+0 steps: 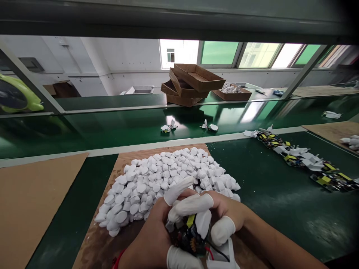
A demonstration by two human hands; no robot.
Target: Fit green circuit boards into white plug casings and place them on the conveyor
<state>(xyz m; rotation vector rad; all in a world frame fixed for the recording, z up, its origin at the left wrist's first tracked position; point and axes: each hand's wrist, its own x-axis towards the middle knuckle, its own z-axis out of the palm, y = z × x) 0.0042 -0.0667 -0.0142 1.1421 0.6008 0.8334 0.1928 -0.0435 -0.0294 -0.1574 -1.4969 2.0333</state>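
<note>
My left hand [158, 228] and my right hand [224, 211], with white finger cots on several fingertips, close together around a small circuit board [190, 238]. The board carries dark components, a copper coil and a yellow-wrapped part. A white plastic piece [203, 223] sits against it, between my hands. Red and black wires run from the board toward a white plastic housing [222, 257] just below my right thumb. My fingers cover part of the board. Right beyond my hands, a big heap of small white plastic pieces [157, 183] lies on a brown cardboard sheet [94, 241].
To the right, a row of circuit boards with white housings [305, 157] lies on the green bench [269, 201]. Two small assemblies [168, 127] rest on the green conveyor belt [126, 129] ahead. Stacked brown trays [196, 80] stand behind it. Cardboard [33, 198] lies left; a metal beam [179, 22] crosses overhead.
</note>
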